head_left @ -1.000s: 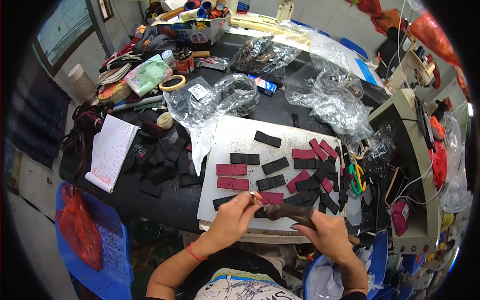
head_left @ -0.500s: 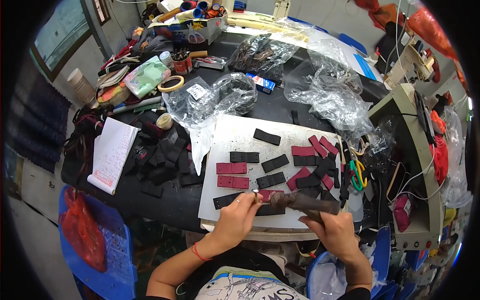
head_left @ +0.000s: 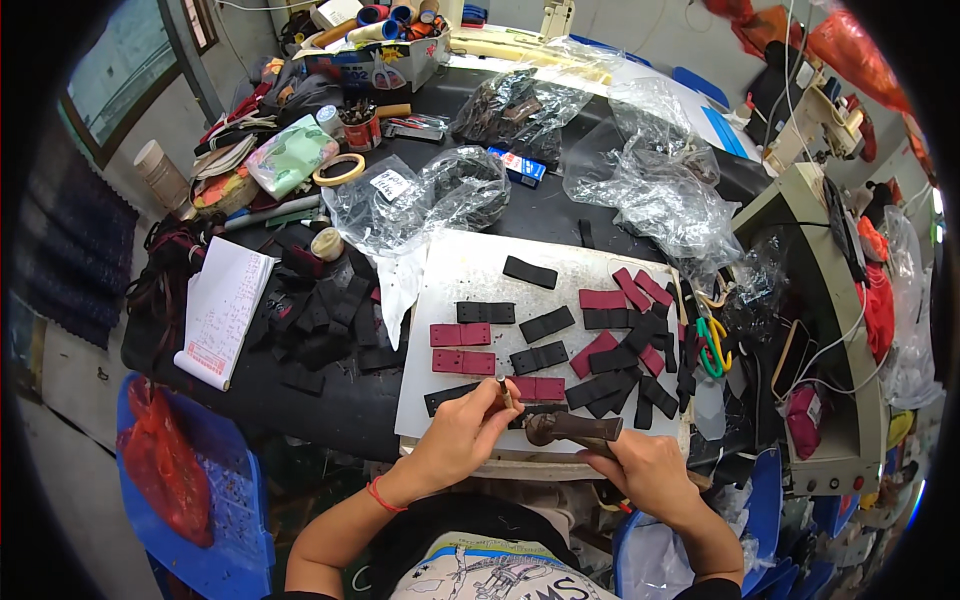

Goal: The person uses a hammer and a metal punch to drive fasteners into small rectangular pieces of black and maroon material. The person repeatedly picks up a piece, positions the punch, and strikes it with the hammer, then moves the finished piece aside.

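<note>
My left hand [head_left: 452, 438] pinches a slim metal punch [head_left: 504, 391] between thumb and fingertips, beside a maroon strip [head_left: 538, 387] with small holes. My right hand [head_left: 650, 470] is wrapped round a dark brown hammer [head_left: 575, 428], whose head sits just right of my left fingertips, over the near part of a white board [head_left: 480, 262]. Partly covered by my left hand is a black strip [head_left: 440, 400]; another black strip lies behind the hammer head. Farther up the board lie two maroon strips [head_left: 461, 361] and several black ones [head_left: 540, 357].
Maroon and black strips overlap in a pile [head_left: 625, 355] at the board's right. Scissors with green and yellow handles [head_left: 713, 348] lie beyond it. Left of the board are heaped black pieces [head_left: 320, 320] and a notepad [head_left: 228, 310]. Clear plastic bags [head_left: 660, 200] cover the far table.
The hammer has come down toward me and left, off the maroon strip, which now shows more fully. My left hand has moved slightly nearer to me, and the punch in it shows more clearly.
</note>
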